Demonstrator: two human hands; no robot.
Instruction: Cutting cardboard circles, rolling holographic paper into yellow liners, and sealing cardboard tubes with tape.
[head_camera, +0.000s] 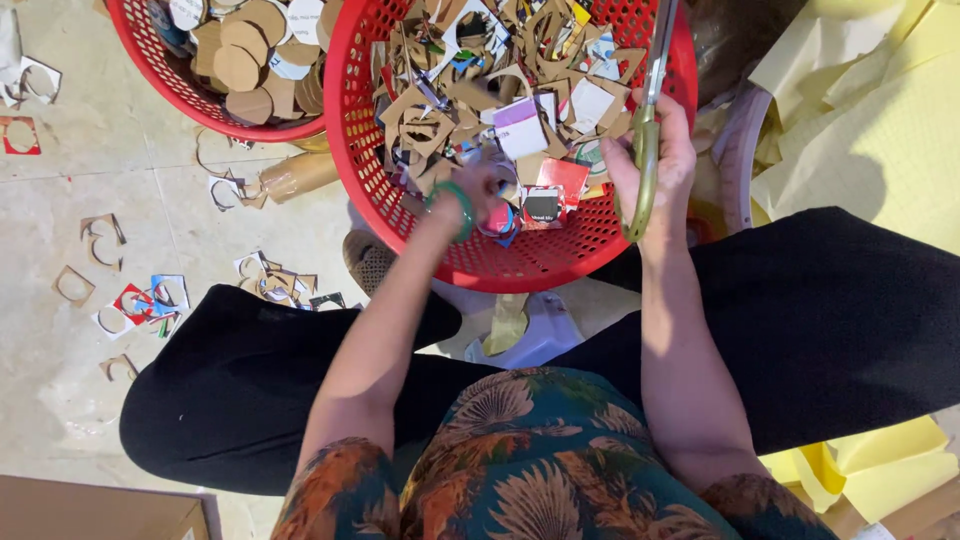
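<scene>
A pale stone-tile floor (110, 160) with faint grout lines fills the view from nine to eleven o'clock, evenly lit and a little scuffed. Cardboard offcuts (95, 245) with round holes lie scattered on it at nine o'clock, some plain brown, some printed red and blue. Crumpled yellow paper sheets (880, 130) pile up at two o'clock, with more at five. A brown cardboard box corner (100, 510) sits at seven o'clock.

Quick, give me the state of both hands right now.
Left hand: blurred, reaching into the red basket; grip cannot be told.
Right hand: closed on scissors.
</scene>
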